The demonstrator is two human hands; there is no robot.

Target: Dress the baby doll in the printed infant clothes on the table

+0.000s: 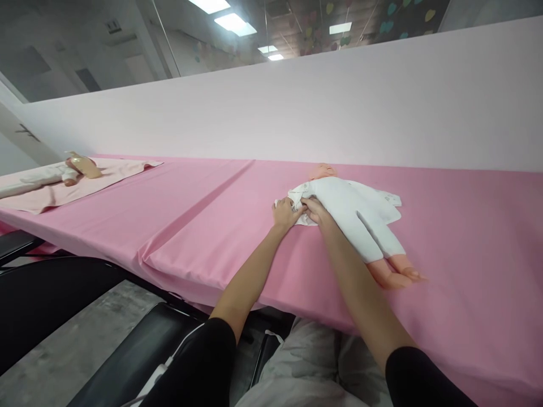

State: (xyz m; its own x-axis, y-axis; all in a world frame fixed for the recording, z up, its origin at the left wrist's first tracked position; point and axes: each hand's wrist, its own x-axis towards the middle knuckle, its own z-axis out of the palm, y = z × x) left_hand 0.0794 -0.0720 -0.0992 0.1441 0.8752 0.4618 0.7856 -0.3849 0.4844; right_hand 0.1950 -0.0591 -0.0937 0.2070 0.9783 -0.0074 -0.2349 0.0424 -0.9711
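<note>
A baby doll [391,272] lies on its back on the pink-covered table, its head toward the wall and its bare feet toward me. White doll clothing [339,198] covers its body and upper legs. At the doll's side, my left hand [285,213] has its fingers closed on a bunched part of the white garment near the sleeve. My right hand [314,209] is right beside it, fingertips bent into the same bunched cloth. The fingertips are partly hidden in the fabric. The other sleeve lies spread out on the right.
On the far left, another doll [38,178] in white lies on a pale pink cloth [114,175], with a tan pump bottle [87,167] next to it. A white wall [297,118] stands behind the pink table cover [203,226]. Black chairs [161,339] stand at the table's front edge.
</note>
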